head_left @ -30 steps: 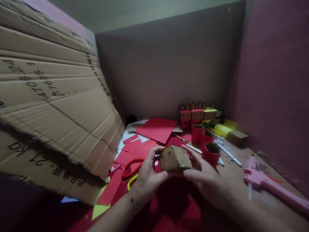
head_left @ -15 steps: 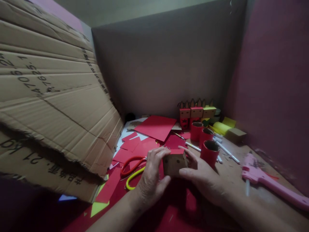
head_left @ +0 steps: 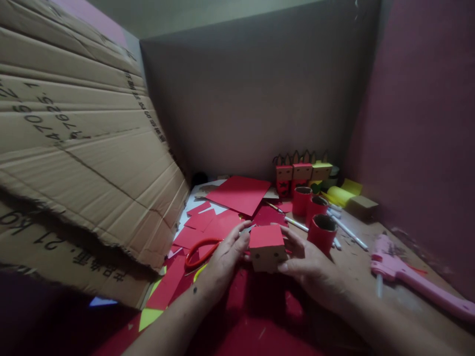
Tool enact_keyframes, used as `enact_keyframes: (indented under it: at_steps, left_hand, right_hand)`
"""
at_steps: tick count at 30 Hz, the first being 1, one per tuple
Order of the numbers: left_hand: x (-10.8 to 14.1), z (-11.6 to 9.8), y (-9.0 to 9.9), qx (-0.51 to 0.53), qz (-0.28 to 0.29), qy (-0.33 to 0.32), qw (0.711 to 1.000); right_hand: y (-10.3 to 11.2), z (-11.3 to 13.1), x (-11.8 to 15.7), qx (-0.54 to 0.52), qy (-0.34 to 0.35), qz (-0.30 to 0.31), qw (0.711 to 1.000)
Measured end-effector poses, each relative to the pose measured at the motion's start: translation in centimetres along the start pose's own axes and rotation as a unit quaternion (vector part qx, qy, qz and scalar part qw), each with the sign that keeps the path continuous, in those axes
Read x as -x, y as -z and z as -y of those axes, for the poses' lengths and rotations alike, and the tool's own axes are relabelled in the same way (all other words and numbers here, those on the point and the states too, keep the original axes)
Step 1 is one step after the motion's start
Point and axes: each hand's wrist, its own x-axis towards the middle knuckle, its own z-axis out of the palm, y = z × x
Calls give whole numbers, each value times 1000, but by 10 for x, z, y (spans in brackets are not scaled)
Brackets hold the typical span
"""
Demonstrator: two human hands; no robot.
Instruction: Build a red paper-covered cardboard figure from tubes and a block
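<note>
While the scissors (head_left: 205,242) sit right beside it, the left hand (head_left: 224,259) has its fingers clamped on a little red-topped box (head_left: 267,247) held between both hands; the right hand (head_left: 310,266) pinches the other side, near some red tubes (head_left: 322,238), pink glue gun (head_left: 395,266) further right.

**Dim Interior with Soft Detail**

Overall illumination is low. Light from above brightens the red top of the small box (head_left: 266,236); a dark shadow lies below it on the red surface (head_left: 237,329). The back wall (head_left: 252,109) appears dull grey. Fine detail is smeared, and wide-angle distortion stretches the cardboard sheet (head_left: 85,158) toward the left edge.
</note>
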Motion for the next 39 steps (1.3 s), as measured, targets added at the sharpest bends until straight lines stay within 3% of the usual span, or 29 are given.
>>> enact_keyframes:
  at_steps: [4,10,14,22,28,32,35,37,39]
  left_hand:
    - [2,-5,-4,-92,-27,-21,995]
    - [4,-6,-7,-122,-17,-47,991]
    - [5,-3,-5,-56,32,-60,996]
    - [10,-9,-12,16,109,36,993]
    - [9,-8,-16,8,82,-6,997]
    - [8,-8,-12,76,58,-27,995]
    - [8,-8,-15,103,94,-33,990]
    - [9,-10,-15,73,132,-29,988]
    - [11,-13,-7,-13,130,-24,991]
  right_hand:
    - [0,0,1,-4,-10,4,1000]
    - [-1,-1,4,-22,-11,26,999]
    - [0,-2,4,-28,-13,10,999]
    - [-4,0,2,27,-73,-25,997]
    - [2,-1,3,48,-123,7,991]
    - [-3,0,5,103,-63,-11,993]
    - [-9,1,6,114,-10,-14,993]
    - [-9,2,6,118,7,-12,993]
    - [-6,2,4,118,18,-17,993]
